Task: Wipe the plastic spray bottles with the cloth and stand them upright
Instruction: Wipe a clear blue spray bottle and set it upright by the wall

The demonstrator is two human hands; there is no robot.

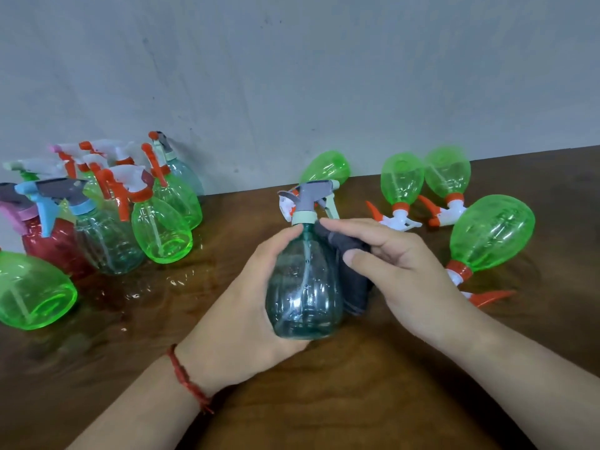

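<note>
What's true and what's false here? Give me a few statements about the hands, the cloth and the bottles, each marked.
1. The left hand grips the teal bottle. True.
2. The right hand holds a dark cloth against that bottle. True.
3. The green bottles on the right stand upright. False: they lie on their sides.
4. The teal bottle's sprayer is orange. False: it is grey.

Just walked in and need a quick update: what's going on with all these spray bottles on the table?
The left hand grips a teal bottle; the right hand holds a dark cloth against its side. At the left a cluster of bottles stands upright. At the right four green bottles lie on their sides on the table, likely yet to be wiped.
</note>
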